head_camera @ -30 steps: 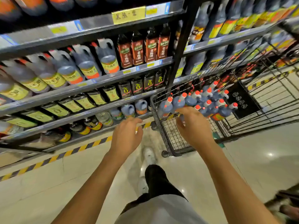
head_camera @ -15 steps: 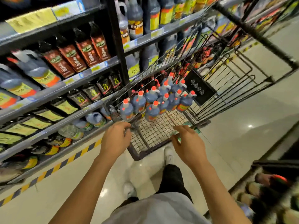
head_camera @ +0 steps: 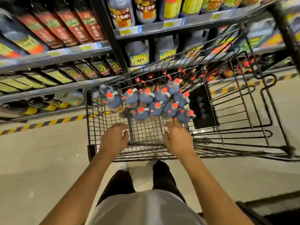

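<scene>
bottles point(head_camera: 155, 109) | grey-blue, orange-red caps, clustered upright in cart point(head_camera: 87, 120) | left hand point(head_camera: 113, 140), right hand point(head_camera: 178, 141) loose, empty

Shelves point(head_camera: 65, 52) crammed with dark sauce bottles: red-labelled ones point(head_camera: 68, 28) up top, yellow-labelled jugs point(head_camera: 138, 51) lower down. Yellow-and-purple striped tape point(head_camera: 48, 122) runs along the pale floor point(head_camera: 40, 159) at the shelf foot.

grey shirt point(head_camera: 146, 208), black trousers point(head_camera: 118, 182), white shoes point(head_camera: 122, 166)
</scene>
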Motion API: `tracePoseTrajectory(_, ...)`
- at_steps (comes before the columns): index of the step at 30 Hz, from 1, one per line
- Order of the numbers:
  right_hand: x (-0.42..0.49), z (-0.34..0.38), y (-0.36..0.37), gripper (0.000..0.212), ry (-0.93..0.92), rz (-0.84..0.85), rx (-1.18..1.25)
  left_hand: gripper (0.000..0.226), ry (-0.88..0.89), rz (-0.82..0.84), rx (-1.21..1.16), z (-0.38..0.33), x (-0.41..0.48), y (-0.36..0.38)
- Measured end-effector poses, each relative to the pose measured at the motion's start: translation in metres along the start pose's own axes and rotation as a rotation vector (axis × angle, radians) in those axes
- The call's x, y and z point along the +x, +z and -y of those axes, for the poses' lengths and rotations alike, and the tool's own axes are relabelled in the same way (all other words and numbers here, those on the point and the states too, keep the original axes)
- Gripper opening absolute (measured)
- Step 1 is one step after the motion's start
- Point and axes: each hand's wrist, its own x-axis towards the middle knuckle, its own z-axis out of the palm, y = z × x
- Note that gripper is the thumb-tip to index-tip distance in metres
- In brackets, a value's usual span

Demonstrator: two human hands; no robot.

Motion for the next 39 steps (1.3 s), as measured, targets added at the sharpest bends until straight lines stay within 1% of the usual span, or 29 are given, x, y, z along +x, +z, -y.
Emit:
tracePoseTrajectory(3,0.037,-0.014,0.0,0.03,-0.042,0.07,-0.042,0.028,-0.028,0.026,-0.005,-0.012,-0.002,0.022)
tracePoseTrajectory(7,0.088,-0.018,0.007,0.028,-0.117,0.12,-0.083,0.025,-0.052,0.047,-0.023,-0.015,0.008,0.049)
tracePoseTrajectory(9,0.11,-0.016,0.013,0.027,-0.118,0.141,-0.107,0.026,-0.06,0.041,-0.023,-0.011,0.019,0.06)
tracePoseTrajectory(11,0.13,-0.016,0.02,0.031,-0.108,0.151,-0.099,0.032,-0.089,0.042,-0.052,-0.006,0.033,0.071)
tracePoseTrajectory(15,0.164,-0.025,0.04,0.047,-0.126,0.141,-0.115,0.057,-0.102,0.009,-0.09,0.009,0.075,0.092)
tracePoseTrajectory(18,0.182,-0.035,0.057,0.049,-0.156,0.141,-0.146,0.067,-0.079,-0.078,-0.118,0.019,0.104,0.106)
tracePoseTrajectory(21,0.193,-0.041,0.069,0.046,-0.201,0.117,-0.166,0.07,-0.046,-0.145,-0.119,0.027,0.122,0.122)
tracePoseTrajectory(23,0.198,-0.044,0.074,0.042,-0.242,0.068,-0.127,0.064,0.006,-0.174,-0.156,0.03,0.131,0.129)
tracePoseTrajectory(25,0.202,-0.045,0.077,0.041,-0.257,0.042,-0.087,0.054,0.046,-0.217,-0.262,0.031,0.137,0.135)
tracePoseTrajectory(28,0.206,-0.048,0.08,0.04,-0.248,0.045,-0.067,0.045,0.013,-0.224,-0.372,0.031,0.146,0.137)
tracePoseTrajectory(31,0.209,-0.047,0.08,0.034,-0.277,0.05,-0.105,0.036,-0.014,-0.193,-0.37,0.033,0.152,0.135)
tracePoseTrajectory(34,0.214,-0.044,0.076,0.033,-0.267,0.059,-0.062,0.033,-0.022,-0.173,-0.304,0.032,0.156,0.129)
tracePoseTrajectory(35,0.214,-0.044,0.075,0.033,-0.267,0.067,-0.059,0.031,-0.037,-0.176,-0.305,0.033,0.156,0.127)
tracePoseTrajectory(37,0.213,-0.042,0.073,0.03,-0.283,0.068,-0.052,0.026,-0.122,-0.212,-0.393,0.034,0.155,0.12)
tracePoseTrajectory(39,0.209,-0.038,0.067,0.024,-0.278,0.04,0.047,0.02,-0.238,-0.25,-0.512,0.037,0.152,0.109)
